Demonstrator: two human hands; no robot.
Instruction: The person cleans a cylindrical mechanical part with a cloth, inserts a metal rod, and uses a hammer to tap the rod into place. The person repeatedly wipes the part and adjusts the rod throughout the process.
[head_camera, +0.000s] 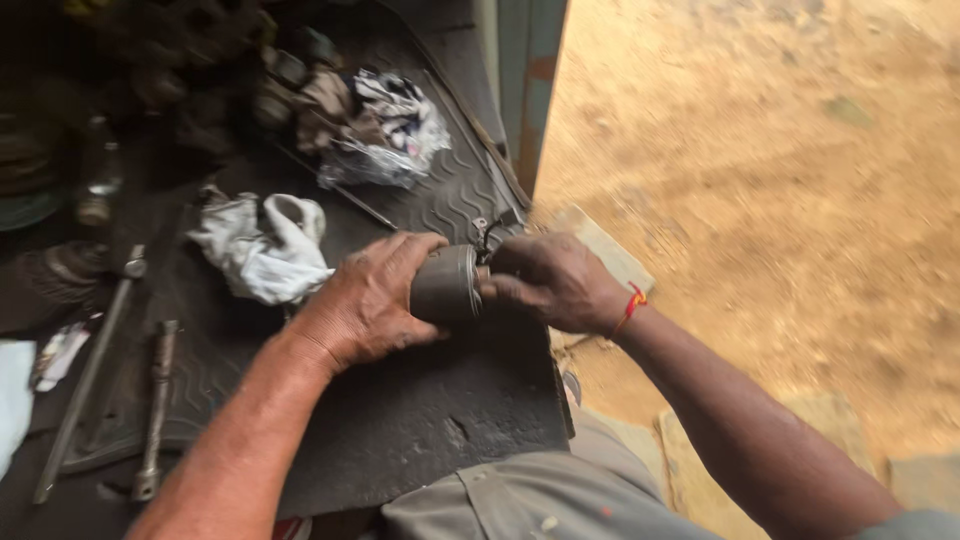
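Item: cylindrical metal part (446, 284), dark grey and grimy, short and drum-shaped, with a lighter ridged band round its right end. Pose: lying on its side, axis running from 9 to 3 o'clock. Location: just above a dark ribbed rubber mat (420, 420), near the mat's 2 o'clock corner. State: gripped round its body by the left hand (370, 300) from the 9 o'clock side; the right hand (555, 282) meets its banded end from 3 o'clock, fingertips on the rim.
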